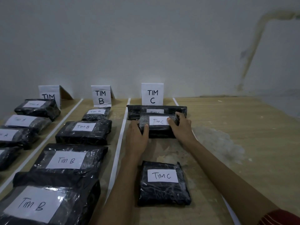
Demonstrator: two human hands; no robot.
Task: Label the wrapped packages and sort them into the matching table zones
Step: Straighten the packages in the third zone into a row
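Observation:
A black wrapped package labelled "Tim C" (158, 127) lies in the right zone, in front of a longer black package (134, 111) below the standing "TIM C" sign (152, 95). My left hand (138, 137) grips its left end, thumb on top. At its right end my right hand (181, 125) holds it with fingers curled over the far corner. Another "Tim C" package (164, 184) lies nearer to me, between my forearms.
White tape lines (119, 142) split the wooden table (235, 127) into zones. Several "Tim B" packages (84, 132) fill the middle zone under a "TIM B" sign (101, 96). "Tim A" packages (37, 108) lie at the left. A wall stands behind.

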